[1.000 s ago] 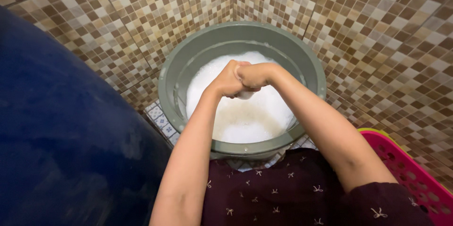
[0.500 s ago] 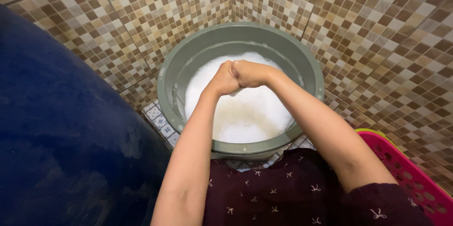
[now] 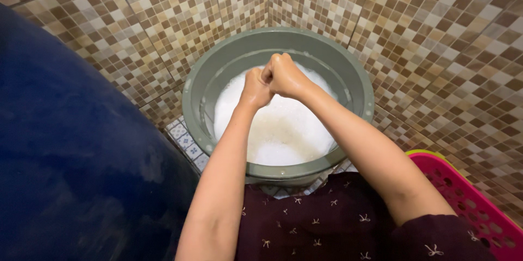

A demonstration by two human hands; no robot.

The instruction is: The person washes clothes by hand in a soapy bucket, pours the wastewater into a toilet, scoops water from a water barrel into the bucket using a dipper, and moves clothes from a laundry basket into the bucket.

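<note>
Both arms reach forward, left hand point(image 3: 255, 89) and right hand point(image 3: 284, 76) fisted together above the foam point(image 3: 283, 130) in the basin point(image 3: 359, 84). Fingers are curled closed; whatever they squeeze is hidden.

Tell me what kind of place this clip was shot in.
Most likely a home bathroom or wash corner: small brown mosaic tiles cover the walls, a grey basin of soapy foam sits on the floor, and a pink perforated basket stands beside it.

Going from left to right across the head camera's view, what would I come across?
Big dark blue drum → grey-green basin of suds → left hand → right hand, fists pressed together over the foam → pink perforated basket.
</note>
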